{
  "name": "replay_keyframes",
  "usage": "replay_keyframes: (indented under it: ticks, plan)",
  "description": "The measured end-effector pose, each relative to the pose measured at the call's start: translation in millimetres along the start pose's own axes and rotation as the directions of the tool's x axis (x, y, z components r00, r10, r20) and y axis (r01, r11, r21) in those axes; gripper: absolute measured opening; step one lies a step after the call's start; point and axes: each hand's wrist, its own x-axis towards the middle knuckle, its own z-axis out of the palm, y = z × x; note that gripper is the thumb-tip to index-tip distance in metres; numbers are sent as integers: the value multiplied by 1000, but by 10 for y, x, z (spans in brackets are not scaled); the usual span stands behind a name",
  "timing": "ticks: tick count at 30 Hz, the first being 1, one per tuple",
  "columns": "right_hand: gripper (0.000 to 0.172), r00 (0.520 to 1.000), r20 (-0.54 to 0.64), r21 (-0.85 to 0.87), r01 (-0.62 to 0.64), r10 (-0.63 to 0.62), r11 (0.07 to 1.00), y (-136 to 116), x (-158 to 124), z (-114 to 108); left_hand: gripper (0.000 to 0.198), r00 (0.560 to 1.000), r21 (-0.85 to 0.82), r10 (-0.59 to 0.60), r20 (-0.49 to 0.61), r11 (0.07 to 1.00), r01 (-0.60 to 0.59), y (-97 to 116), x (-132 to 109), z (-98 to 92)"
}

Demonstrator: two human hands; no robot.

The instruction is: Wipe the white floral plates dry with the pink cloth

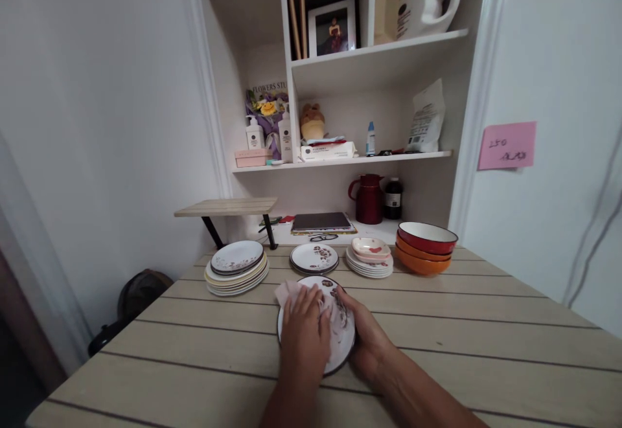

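Reaching both bare arms forward; holding pink cloth loosely under the bent left grip, against a tipped flowered plate over the surface; curling the right grip snugly around its right edge.

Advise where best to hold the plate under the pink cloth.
Probably by the right rim of the plate, the right hand coming from the right, thumb over the edge. The plate is round and shallow, so its edge fits a pinch, and the left hand with the pink cloth covers its left part.
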Motion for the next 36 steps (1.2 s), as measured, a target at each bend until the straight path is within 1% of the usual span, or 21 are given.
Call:
replay_keyframes:
  ticks: [2, 4, 7, 9, 12, 15, 19, 21, 24, 28, 32, 36]
  plan:
    - [41, 1000, -9, -14, 9, -9, 1000, 8, -2, 4, 42, 998, 24, -46, -31, 999, 47, -28, -2, 23]
    - [44, 1000, -18, -26, 3, -4, 1000, 12, 0, 2, 41, 996, 37, -53, -75, 998, 56, -47, -8, 55]
    - [45, 1000, -23, -14, 4, -5, 1000, 13, 5, 1, 41, 991, 40, -15, -133, 999, 21, -75, -14, 109]
    - [44, 1000, -25, 1, 11, -11, 1000, 12, 6, 7, 42, 989, 35, 22, -144, 999, -17, -98, -14, 133]
    - [41, 999, -35, 12, 11, -10, 1000, 7, -1, 18, 43, 990, 21, 87, -115, 996, -85, -117, -18, 129]
    - [39, 999, -43, 7, 13, -12, 1000, 2, -12, 18, 45, 985, -9, 163, -49, 987, -163, -88, -35, 85]
    - [36, 999, -36, 3, 17, -17, 1000, -2, -24, 5, 49, 962, -69, 269, 39, 961, -266, -11, -55, 23]
    - [36, 999, -35, 4, 16, -15, 1000, -6, -28, 5, 51, 956, -85, 288, 59, 955, -283, 18, -54, 7]
    - [36, 999, -30, 6, 14, -14, 1000, -11, -32, 18, 50, 970, -69, 230, 73, 972, -225, 48, -45, -4]
    - [40, 1000, 11, 3, 5, -5, 1000, -4, -24, 27, 48, 991, -30, 129, 36, 991, -128, 69, -31, -2]
    - [41, 1000, 8, -4, 21, -21, 1000, 19, -7, 13, 47, 998, 15, 60, 2, 998, -60, 53, -19, 29]
    - [38, 999, 14, 10, 30, -31, 999, 31, 0, 12, 47, 998, 39, 38, -50, 999, -36, 22, -17, 78]
